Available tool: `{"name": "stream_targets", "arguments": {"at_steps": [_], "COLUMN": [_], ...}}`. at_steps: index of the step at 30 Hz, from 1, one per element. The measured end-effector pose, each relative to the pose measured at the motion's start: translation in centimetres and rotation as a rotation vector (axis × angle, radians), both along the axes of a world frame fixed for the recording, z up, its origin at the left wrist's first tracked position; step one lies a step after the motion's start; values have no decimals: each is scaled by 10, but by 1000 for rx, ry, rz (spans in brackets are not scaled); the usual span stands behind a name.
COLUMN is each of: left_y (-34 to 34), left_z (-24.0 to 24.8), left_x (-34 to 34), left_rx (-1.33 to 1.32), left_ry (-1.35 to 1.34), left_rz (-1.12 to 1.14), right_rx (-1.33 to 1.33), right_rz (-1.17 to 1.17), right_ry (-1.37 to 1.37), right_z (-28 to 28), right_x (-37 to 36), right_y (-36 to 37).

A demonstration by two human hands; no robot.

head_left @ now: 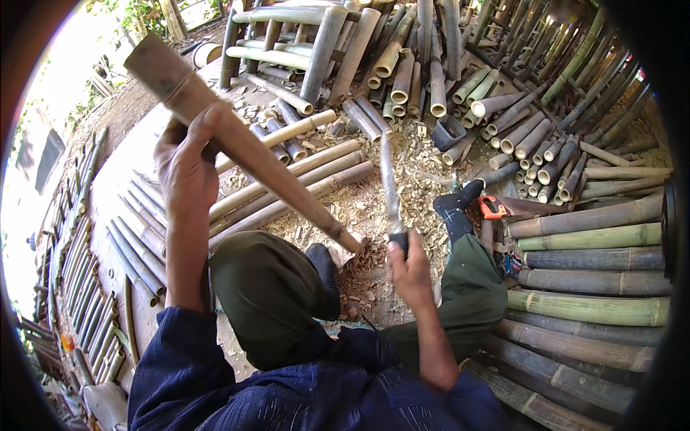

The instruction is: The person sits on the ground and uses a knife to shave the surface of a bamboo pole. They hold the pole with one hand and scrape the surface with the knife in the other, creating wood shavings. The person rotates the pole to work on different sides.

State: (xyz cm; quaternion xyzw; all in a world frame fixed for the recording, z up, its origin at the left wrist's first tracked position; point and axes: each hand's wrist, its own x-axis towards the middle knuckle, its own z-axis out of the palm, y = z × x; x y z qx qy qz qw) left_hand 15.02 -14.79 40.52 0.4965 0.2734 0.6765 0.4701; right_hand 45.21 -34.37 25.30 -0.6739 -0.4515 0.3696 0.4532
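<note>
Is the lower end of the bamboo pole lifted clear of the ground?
No, the bamboo pole slants down from the left hand and its lower end rests on the chip-strewn ground.

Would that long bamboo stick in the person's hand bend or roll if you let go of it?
The bamboo pole looks stiff: it stays straight though the left hand grips it only partway along. It is round, so it would probably roll on flat ground. Its lower end rests among wood chips, which might stop it.

Slanted bamboo pole (244, 147), long knife (389, 188)
</note>
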Motion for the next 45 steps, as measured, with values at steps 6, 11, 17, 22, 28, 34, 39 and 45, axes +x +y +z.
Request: {"name": "stream_targets", "arguments": {"at_steps": [6,11,17,22,28,34,39,45], "left_y": [2,2,24,22,22,26,43,53], "left_z": [2,3,15,15,19,9,20,28], "left_x": [61,97,99,105,128,125,120,123], "left_rx": [-21,109,349,443,440,355,382,342], "left_ry": [14,91,427,406,346,410,351,412], "left_rz": [-135,-68,230,151,26,2,-32,0], "right_rx": [101,-72,-25,282,-360,-149,357,-342], "right_rz": [-134,-148,-68,-104,-64,18,-116,-63], "right_ry": [-137,-113,-115,-69,-537,-342,-110,-403], "right_z": [39,-9,-15,82,-123,-41,94,-117], "right_x": [35,47,42,16,33,45,34,43], "right_y": [-13,-35,-29,11,8,19,52,43]}}
